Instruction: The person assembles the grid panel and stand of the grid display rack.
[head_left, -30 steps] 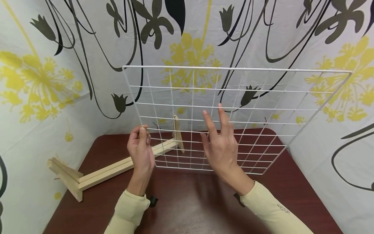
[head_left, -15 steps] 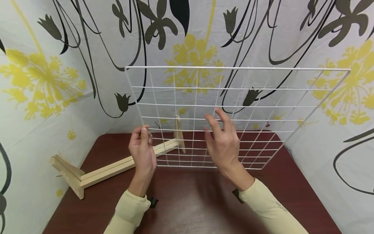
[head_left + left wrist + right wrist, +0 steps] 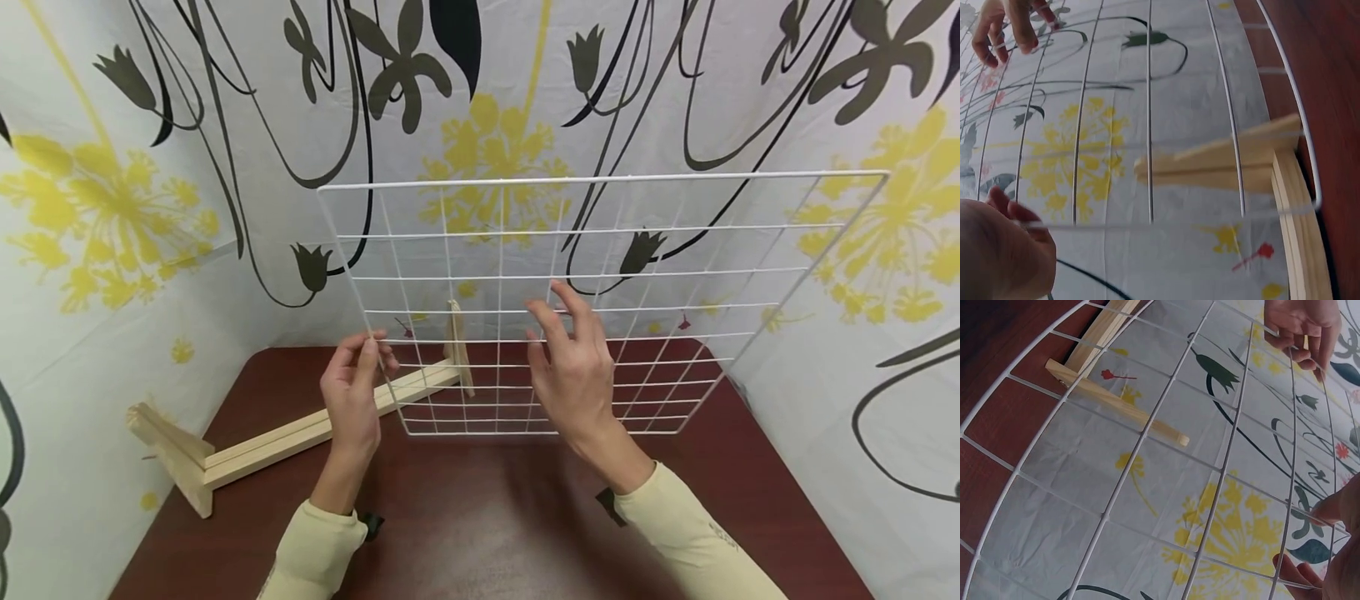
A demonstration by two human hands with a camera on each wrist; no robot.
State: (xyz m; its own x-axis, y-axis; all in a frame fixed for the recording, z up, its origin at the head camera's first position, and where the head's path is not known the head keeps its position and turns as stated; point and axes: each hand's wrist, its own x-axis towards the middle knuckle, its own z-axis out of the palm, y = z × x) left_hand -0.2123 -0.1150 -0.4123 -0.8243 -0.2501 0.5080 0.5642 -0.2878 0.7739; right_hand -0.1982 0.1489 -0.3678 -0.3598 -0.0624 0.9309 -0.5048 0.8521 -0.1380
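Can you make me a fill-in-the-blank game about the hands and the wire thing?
1. The left hand pinches a white wire ____ panel by its left edge.
2. The panel's bottom edge is at the ____ tabletop.
3. The wooden stand lies on the table to the ____ of the hands.
4. The right hand has its fingers on the panel's ____.

Missing words: grid; brown; left; wires
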